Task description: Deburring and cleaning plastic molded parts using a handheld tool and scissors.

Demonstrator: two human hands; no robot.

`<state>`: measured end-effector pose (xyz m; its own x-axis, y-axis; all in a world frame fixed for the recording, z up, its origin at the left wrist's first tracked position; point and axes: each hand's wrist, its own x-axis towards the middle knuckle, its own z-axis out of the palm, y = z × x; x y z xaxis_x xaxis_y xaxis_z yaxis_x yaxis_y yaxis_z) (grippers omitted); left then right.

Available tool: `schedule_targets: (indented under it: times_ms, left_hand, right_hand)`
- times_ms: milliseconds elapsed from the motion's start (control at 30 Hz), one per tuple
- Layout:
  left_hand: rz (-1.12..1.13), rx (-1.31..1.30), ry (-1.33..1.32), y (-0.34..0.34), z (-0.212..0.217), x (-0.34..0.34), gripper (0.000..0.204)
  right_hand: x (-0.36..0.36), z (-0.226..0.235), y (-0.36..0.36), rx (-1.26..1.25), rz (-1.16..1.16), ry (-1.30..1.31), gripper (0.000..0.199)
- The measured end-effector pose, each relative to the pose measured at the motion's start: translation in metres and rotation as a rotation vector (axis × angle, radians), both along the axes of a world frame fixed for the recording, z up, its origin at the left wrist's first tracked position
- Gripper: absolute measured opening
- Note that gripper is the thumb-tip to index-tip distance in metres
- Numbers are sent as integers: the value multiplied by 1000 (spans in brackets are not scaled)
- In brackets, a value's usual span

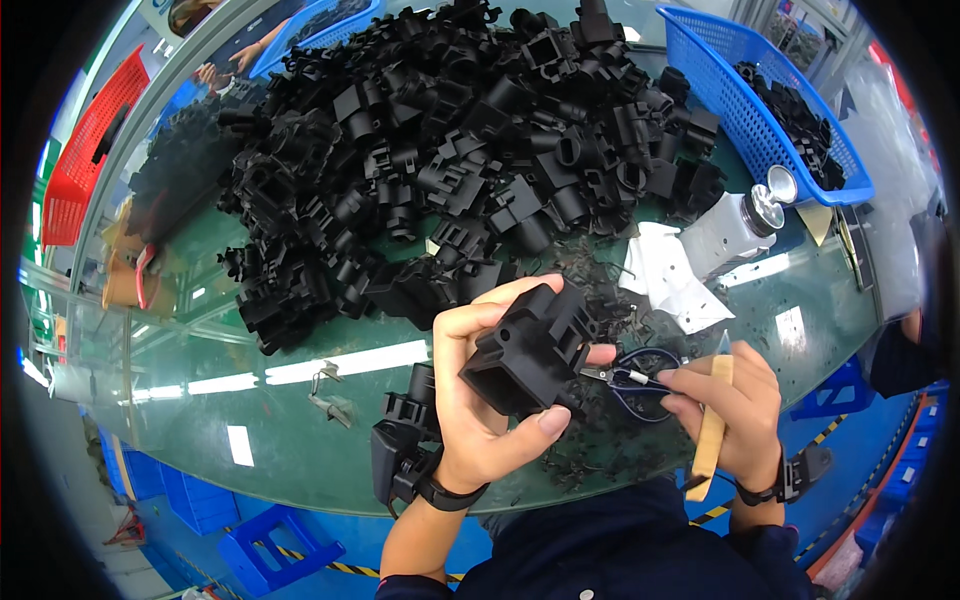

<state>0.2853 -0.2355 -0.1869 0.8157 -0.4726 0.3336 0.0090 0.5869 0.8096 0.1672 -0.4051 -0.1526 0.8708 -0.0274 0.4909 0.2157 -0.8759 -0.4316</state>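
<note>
My left hand (pixel 470 425) is wrapped round a black moulded plastic part (pixel 525 350), tilted with a square opening toward me. To its right, my right hand (pixel 745 410) grips a slim yellow-handled tool (pixel 711 430) with a pale, narrow tip pointing away from me. Between the hands are small snips (pixel 640 380) with dark looped handles. The fingertips of my right hand overlap one handle; I cannot tell whether they touch it. Black bands circle both wrists.
A large heap of similar black parts (pixel 450 150) covers the far side of the green table (pixel 200 400). A blue basket (pixel 740 110) stands far right, near a metal-lidded bottle (pixel 725 237) and a white paper (pixel 668 280). Black scraps litter the surface. A red basket (pixel 90 150) is far left.
</note>
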Motion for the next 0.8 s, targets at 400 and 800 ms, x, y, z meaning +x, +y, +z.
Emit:
schedule_targets:
  times_ms: [400,800]
  left_hand:
    - [-230,135,83,8,-3,0,60]
    - [-364,25,278,6,6,-1,62]
  right_hand:
    - [50,4,18,-211,229,-384,34]
    - [45,-1,8,962,145,-48,5]
